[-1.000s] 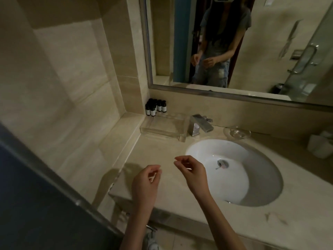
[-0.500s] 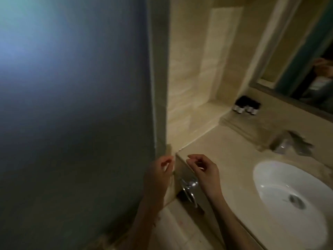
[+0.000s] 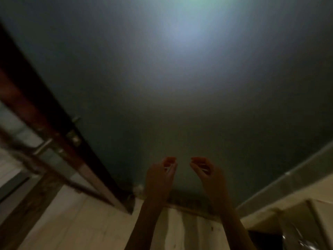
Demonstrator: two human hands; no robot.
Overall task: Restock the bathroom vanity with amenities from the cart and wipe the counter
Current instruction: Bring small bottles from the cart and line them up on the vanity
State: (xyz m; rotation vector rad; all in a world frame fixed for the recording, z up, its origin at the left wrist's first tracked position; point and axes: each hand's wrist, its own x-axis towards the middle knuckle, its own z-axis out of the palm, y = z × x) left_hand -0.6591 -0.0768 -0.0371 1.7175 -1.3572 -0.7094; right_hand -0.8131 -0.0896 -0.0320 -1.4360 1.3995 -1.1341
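Blurry grey-blue wall point(image 3: 180, 87) is filling view. Left hand point(image 3: 158, 179) and right hand point(image 3: 207, 175) are hovering half-curled, contents unclear. Dimness is risking them clipping the door frame point(image 3: 45, 121).

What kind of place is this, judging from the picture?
Probably an indoor room beside a doorway, perhaps a bathroom entrance, though the blur limits certainty. A dark blue-grey wall fills the view, a door frame with a metal lever handle stands at the left, and pale floor tiles lie below.

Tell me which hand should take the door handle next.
Left, probably: the left hand is nearer the door handle at far left; the right hand would have to cross over. Both look curled; blur hides whether either holds anything.
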